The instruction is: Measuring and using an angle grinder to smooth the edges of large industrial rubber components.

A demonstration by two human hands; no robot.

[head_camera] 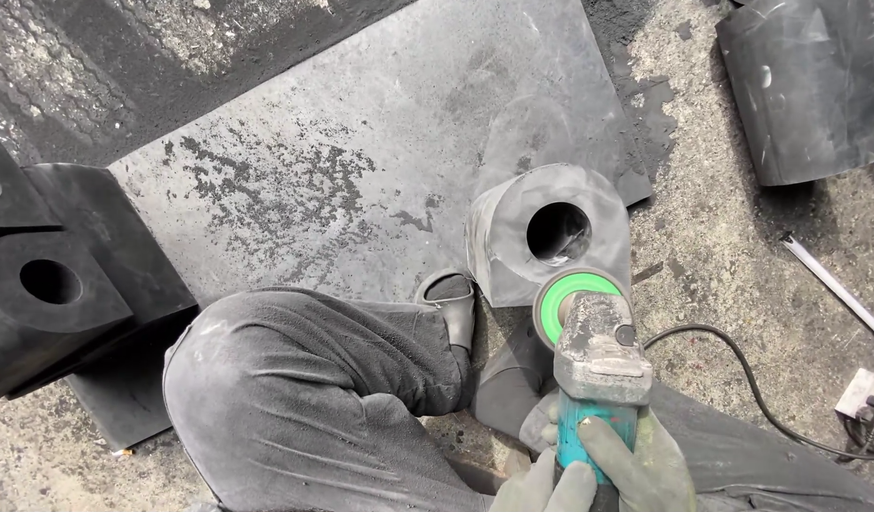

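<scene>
A large grey metal sheet (361,142) lies flat on the gritty concrete floor (740,237), filling most of the upper view and speckled with dark dust. At the left edge, stacked black rubber blocks (57,284) with round holes rest partly on a dark mat. In the top right corner, another curved black rubber piece (807,85) lies on the floor.

The person crouches at the bottom of the view, the bent knee in dusty dark trousers (313,398) taking up the lower middle, and a dark shoe (453,303) is planted just beside the workpiece. That workpiece is a grey rubber block with a round hole (541,237) through it, standing at the near right edge of the sheet, its holed face turned upwards.

An angle grinder (598,360) (teal body, dust-caked grey head) points away from the person, its green-rimmed disc (574,294) touching the block's near lower edge. Both gloved hands hold it at the bottom: the right hand (645,465) has its fingers clamped around the teal handle, and the left hand (541,484) has its fingers wrapped against the handle's lower left side.

A black power cable (740,379) curves off to the right towards a white socket block (864,391), with a thin metal rod (835,284) lying nearby.
</scene>
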